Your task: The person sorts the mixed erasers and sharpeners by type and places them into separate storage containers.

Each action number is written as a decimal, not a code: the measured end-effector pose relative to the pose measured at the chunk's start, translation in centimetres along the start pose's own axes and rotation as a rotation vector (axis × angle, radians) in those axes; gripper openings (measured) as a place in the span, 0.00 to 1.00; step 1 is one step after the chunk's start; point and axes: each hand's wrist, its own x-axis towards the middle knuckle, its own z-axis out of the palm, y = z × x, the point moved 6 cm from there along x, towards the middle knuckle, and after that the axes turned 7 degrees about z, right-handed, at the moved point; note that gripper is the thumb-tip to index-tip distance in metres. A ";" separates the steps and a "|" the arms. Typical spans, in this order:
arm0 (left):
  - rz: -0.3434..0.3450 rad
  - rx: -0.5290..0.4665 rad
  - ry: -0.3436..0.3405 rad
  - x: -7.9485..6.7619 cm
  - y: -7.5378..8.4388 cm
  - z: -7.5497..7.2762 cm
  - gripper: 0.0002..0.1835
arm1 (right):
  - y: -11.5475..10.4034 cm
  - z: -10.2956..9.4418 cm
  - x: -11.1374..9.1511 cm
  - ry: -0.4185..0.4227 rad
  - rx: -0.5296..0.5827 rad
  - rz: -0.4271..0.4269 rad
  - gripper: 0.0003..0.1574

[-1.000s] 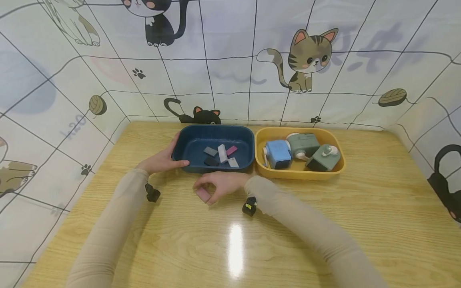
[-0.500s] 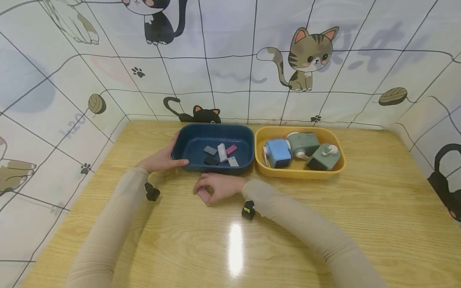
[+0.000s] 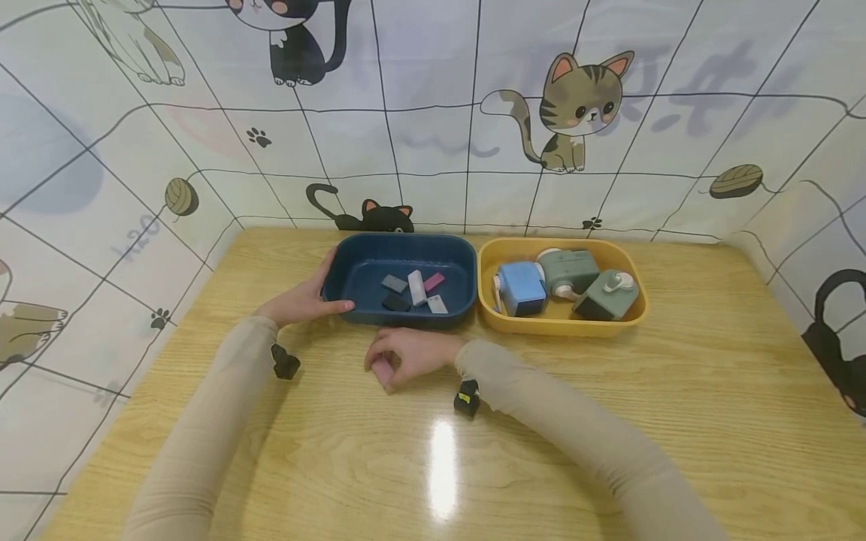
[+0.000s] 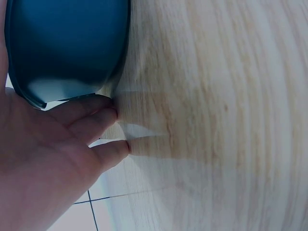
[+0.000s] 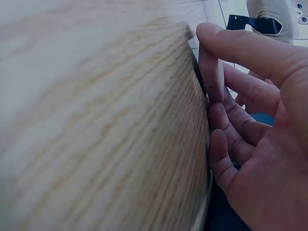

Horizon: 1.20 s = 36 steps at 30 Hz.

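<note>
A blue tray (image 3: 443,319) stands at the back of the table, and my left hand (image 3: 301,302) holds its left end. The thumb lies over the rim while the fingers stay outside; in the left wrist view some fingertips touch the tabletop. In front of the tray, my right hand (image 3: 416,355) pinches a pink eraser (image 3: 383,371) between thumb and fingers, low over the wood. Dark smudges mark that eraser's edge in the right wrist view. Inside the tray lie a white eraser (image 3: 416,287), a darker pink one (image 3: 434,282) and several other small blocks, grey, black and white.
Right beside the blue tray sits a yellow tray (image 3: 561,327). It holds a blue crank pencil sharpener (image 3: 522,288) and two green ones (image 3: 607,296). A cat-printed cloth (image 3: 433,150) rises behind the wooden table (image 3: 541,451) and along its sides.
My right hand has shifted very slightly toward the front edge with the pink eraser, which has turned a little. The left hand and both trays stay where they were.
</note>
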 end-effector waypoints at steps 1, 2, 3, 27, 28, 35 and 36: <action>-0.001 0.002 -0.001 0.0 0.0 0.0 0.60 | 0.0 0.0 0.0 -0.001 -0.004 -0.001 0.27; -0.004 0.004 -0.001 0.0 0.0 0.0 0.60 | 0.0 0.0 0.0 -0.001 -0.007 -0.004 0.27; -0.006 0.006 -0.002 0.0 0.0 0.0 0.60 | -0.1 0.0 -0.1 -0.002 -0.011 -0.006 0.27; 0.008 0.011 -0.002 -0.1 0.4 0.0 0.60 | -1.5 -0.3 -1.2 -0.072 -0.035 -0.002 0.27; 0.010 0.013 -0.002 -0.1 0.4 0.0 0.60 | -1.5 -0.4 -1.3 -0.075 -0.028 0.004 0.27; 0.011 0.015 0.002 -0.2 0.8 0.0 0.60 | -2.2 -1.1 -1.7 -0.078 -0.021 0.013 0.29; 0.009 0.016 0.000 -0.3 0.8 0.0 0.60 | -2.4 -1.2 -1.8 -0.077 -0.026 0.011 0.29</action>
